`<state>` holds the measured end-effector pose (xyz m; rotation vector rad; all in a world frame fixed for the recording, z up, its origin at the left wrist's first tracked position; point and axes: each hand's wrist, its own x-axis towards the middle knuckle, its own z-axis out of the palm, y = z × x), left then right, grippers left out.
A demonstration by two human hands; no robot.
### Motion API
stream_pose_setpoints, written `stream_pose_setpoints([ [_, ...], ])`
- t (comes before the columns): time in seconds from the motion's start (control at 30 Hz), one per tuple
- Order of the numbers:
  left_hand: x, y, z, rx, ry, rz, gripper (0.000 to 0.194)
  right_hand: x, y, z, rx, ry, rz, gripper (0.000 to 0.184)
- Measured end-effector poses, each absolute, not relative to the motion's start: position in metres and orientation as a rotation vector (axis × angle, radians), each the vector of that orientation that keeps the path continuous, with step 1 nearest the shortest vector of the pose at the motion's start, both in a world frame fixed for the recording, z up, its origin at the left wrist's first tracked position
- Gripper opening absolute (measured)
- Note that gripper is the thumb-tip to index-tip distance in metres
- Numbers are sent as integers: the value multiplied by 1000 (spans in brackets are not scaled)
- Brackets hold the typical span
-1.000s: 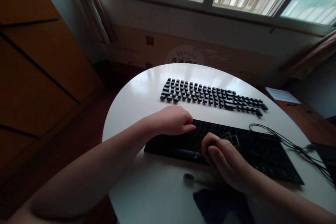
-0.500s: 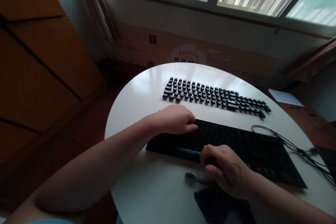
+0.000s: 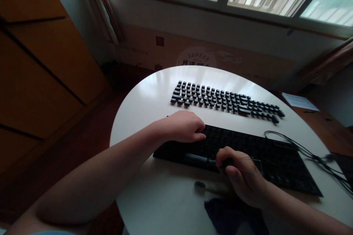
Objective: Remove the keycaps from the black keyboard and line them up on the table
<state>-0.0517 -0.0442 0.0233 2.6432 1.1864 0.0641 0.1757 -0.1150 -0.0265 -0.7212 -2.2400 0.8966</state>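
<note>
A black keyboard [image 3: 242,147], its keycaps off, lies on the white round table. My left hand [image 3: 187,126] is closed over its far left part, thumb toward the keys; the other fingertips are hidden. Above the near edge, my right hand [image 3: 239,172] is wrapped round a dark keyboard brush [image 3: 197,161]. The brush's broad end points left over the keyboard, and thin wire loops stick out behind the knuckles. On the table in front of the right hand lies a toothbrush [image 3: 200,184], partly covered by it, beside a dark purple cloth [image 3: 220,213].
Loose black keycaps [image 3: 215,97] stand in rows beyond the keyboard. A black cable [image 3: 311,156] runs off its right side. Paper [image 3: 300,101] lies on a brown surface at the right. An orange-brown cabinet [image 3: 49,62] stands left, windows behind.
My right hand has shifted slightly right and up with the brush, and its wire loops show more clearly. My left hand stays nearly in place.
</note>
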Motion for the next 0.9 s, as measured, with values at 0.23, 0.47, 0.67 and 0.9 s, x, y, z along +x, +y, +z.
stream_pose_setpoints([
  [0.23,-52,-45,22,2627,1180,52,26,182,-117,-37,-836,-1806,1142,41],
  [0.47,-52,-41,25,2556,1148,125,34,176,-112,-24,-831,-1508,1303,43],
  [0.67,-54,-40,32,2413,968,545,44,174,-97,-7,-727,-1194,1443,43],
  [0.9,-45,-57,39,2351,659,698,27,180,-89,-8,-776,-1229,1428,42],
])
